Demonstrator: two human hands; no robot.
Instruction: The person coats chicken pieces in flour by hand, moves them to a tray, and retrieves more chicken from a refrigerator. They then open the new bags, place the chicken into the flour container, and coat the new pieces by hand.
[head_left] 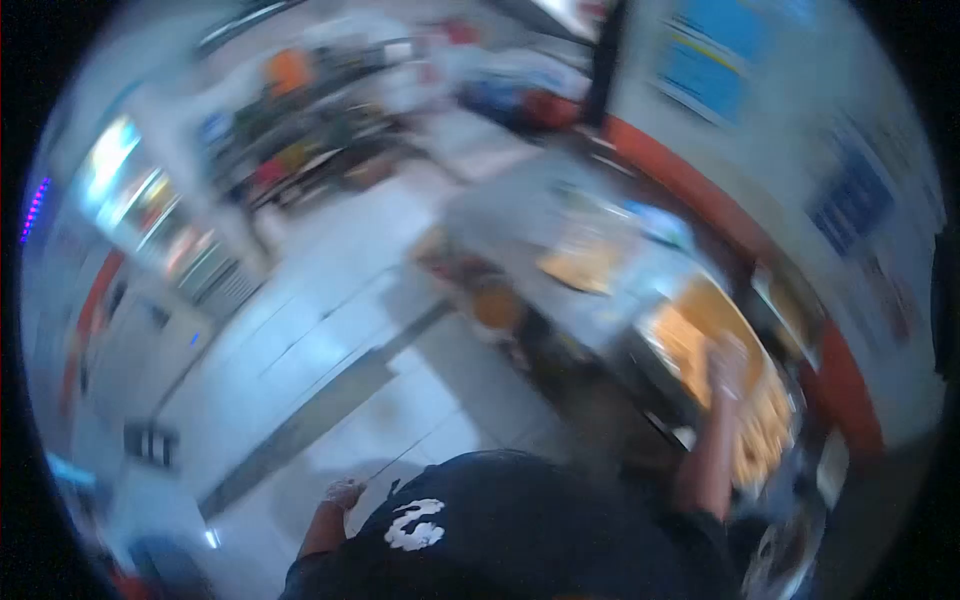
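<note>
My right hand (728,365), which seems to wear a thin clear glove, reaches into a yellowish tub (735,318) at the right. Inside it and along its near side lie light orange food pieces (762,430), too blurred to name. Motion smears the fingers, so whether they grip any of the food does not show. Low on the left, my left hand (345,492) hangs away from the table above the floor, apparently gloved too and near no object. Its fingers are small and blurred. Past the tub, a clear plastic bag (590,255) with orange-yellow contents rests on the metal table.
The metal table (500,215) runs along the wall at the right, with dark shelving and containers (495,310) below. A lit glass-front fridge (160,215) and cluttered shelves (310,150) stand across the tiled floor (330,310).
</note>
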